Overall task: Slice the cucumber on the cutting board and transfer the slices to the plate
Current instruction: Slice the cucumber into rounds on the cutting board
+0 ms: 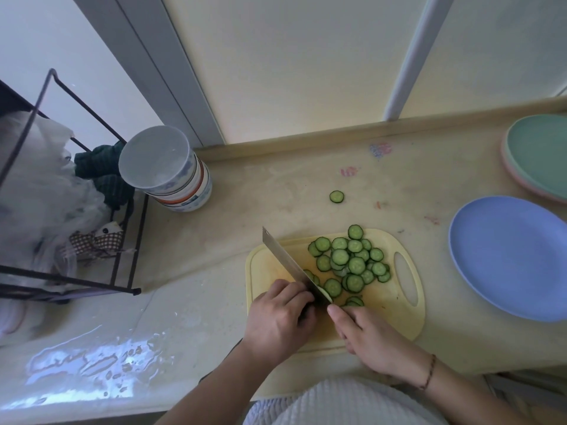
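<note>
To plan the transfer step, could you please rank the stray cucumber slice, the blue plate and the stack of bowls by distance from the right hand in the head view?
From the right hand:
1. Blue plate, to its right, on the counter.
2. Stray cucumber slice, on the counter beyond the cutting board.
3. Stack of bowls, far left, by the wire rack.
</note>
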Available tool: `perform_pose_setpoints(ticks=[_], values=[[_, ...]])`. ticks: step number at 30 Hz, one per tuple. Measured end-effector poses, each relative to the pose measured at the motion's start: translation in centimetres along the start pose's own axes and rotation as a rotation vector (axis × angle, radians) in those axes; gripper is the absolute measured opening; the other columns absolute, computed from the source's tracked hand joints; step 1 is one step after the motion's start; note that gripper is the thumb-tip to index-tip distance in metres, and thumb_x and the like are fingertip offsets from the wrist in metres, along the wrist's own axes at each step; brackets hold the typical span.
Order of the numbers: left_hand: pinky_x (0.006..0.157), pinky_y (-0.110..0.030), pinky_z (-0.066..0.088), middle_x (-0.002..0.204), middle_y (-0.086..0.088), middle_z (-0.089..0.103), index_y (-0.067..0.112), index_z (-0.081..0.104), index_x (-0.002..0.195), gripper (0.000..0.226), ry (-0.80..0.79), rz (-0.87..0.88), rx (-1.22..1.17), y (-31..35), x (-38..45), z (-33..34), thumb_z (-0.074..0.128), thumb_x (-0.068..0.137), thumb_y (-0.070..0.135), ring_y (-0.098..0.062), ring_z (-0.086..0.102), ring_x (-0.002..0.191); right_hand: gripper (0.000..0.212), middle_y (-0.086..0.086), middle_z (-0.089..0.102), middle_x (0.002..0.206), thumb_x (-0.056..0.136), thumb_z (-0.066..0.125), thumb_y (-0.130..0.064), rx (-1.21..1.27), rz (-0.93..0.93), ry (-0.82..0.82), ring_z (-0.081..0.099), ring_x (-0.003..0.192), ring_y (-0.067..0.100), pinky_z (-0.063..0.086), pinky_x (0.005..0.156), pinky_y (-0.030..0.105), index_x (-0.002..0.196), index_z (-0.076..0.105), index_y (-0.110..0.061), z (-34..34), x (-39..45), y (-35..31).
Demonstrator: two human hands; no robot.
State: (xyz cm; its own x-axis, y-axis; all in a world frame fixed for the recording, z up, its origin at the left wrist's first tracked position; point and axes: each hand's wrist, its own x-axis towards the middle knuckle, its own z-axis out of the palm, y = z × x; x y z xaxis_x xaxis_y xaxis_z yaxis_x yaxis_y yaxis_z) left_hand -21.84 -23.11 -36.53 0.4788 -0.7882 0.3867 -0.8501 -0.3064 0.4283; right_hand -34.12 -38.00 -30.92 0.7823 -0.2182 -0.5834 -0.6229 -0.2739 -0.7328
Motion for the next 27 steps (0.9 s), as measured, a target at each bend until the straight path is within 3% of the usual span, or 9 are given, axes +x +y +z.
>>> perform_pose_setpoints(ticks=[4,8,14,18,22,27], values=[[0.053,-0.032,0.053,0.107,0.009,0.069,0.022,0.073,0.101,0.023,-0.107,-0.006,0.087,0.2,-0.6,-0.7,0.072,0.078,0.025,-0.018,0.063,0.08,0.049,-0.008,0.03,0.043,0.096,0.032,-0.055,0.065,0.021,-0.029,0.027,0.038,0.005,0.025,0.039,0.016,0.069,0.043,-0.015,-0.6,-0.2,-0.2],[0.057,-0.028,0.055,0.116,0.007,0.065,0.019,0.072,0.113,0.031,-0.144,0.022,0.074,-0.3,-1.6,-1.0,0.066,0.083,0.02,-0.016,0.061,0.089,0.049,-0.007,0.03,0.046,0.096,0.033,-0.054,0.11,0.049,-0.031,0.026,0.036,0.007,0.025,0.036,0.016,0.069,0.042,-0.014,-0.9,-0.5,0.1],[0.063,-0.029,0.057,0.117,0.003,0.068,0.014,0.073,0.113,0.027,-0.151,0.052,0.048,-0.1,-1.0,-0.4,0.059,0.09,0.019,-0.019,0.063,0.09,0.05,-0.006,0.027,0.049,0.094,0.034,-0.055,0.146,0.001,-0.01,0.023,0.041,0.009,0.022,0.036,0.016,0.07,0.041,-0.013,-1.3,-1.5,-0.2],[0.063,-0.031,0.057,0.117,0.002,0.066,0.013,0.07,0.114,0.029,-0.16,0.035,0.023,-0.1,-0.9,-0.1,0.068,0.085,0.015,-0.02,0.063,0.093,0.061,0.002,0.024,0.056,0.086,0.037,-0.064,0.218,0.013,-0.031,0.021,0.046,0.013,0.019,0.038,0.019,0.071,0.037,-0.005,-1.9,-2.2,-0.2],[0.063,-0.03,0.057,0.117,0.002,0.066,0.013,0.071,0.112,0.028,-0.164,0.025,0.027,-0.3,-0.9,-0.2,0.066,0.085,0.017,-0.02,0.063,0.094,0.064,0.001,0.027,0.056,0.081,0.038,-0.072,0.205,0.009,-0.053,0.023,0.048,0.016,0.02,0.042,0.026,0.07,0.037,-0.009,-1.7,-2.3,-0.1],[0.058,-0.03,0.055,0.117,0.005,0.067,0.015,0.072,0.111,0.027,-0.174,0.006,0.037,0.0,-0.9,0.0,0.063,0.086,0.017,-0.019,0.063,0.091,0.055,-0.006,0.032,0.05,0.082,0.033,-0.07,0.138,-0.009,-0.041,0.029,0.047,0.014,0.026,0.044,0.023,0.068,0.039,-0.017,-1.6,-2.3,-0.5]])
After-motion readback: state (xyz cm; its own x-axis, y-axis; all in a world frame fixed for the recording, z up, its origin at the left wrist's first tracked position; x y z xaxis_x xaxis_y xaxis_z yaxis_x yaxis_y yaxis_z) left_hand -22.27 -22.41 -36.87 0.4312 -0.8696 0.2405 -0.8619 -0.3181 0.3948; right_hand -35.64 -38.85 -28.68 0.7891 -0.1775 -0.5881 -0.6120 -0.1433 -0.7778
